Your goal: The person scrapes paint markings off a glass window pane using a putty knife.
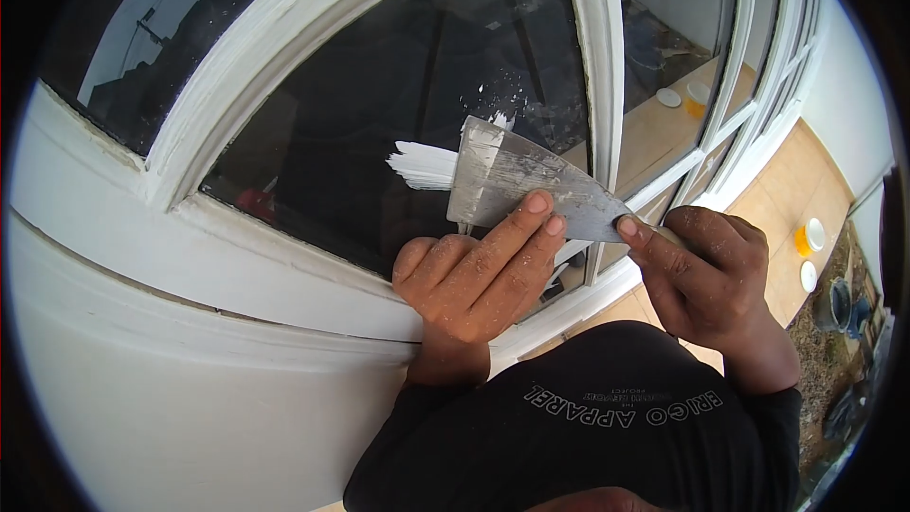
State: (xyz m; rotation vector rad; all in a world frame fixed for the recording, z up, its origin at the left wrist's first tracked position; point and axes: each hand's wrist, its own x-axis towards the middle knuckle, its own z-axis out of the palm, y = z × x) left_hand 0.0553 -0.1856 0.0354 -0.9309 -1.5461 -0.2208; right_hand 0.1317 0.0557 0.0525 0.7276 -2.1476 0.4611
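Note:
A wide metal putty knife (531,180) lies across a dark glass pane (370,104), its broad edge facing left. My right hand (706,270) is closed round the handle end, with the thumb at the base of the blade. Two fingers of my left hand (479,284) press on the blade's face; its other fingers are curled and the thumb is hidden. A white paint smear (424,166) shows on the glass just left of the blade edge, and white specks (502,100) dot the pane above it. Whitish dust marks both hands.
White window frame (237,47) bars border the pane, with a white panel (209,408) below. On the tan tiled floor (791,180) at right stand a yellow-and-white container (810,237) and a white lid (808,276). A dark bucket (836,305) sits on the soil beyond.

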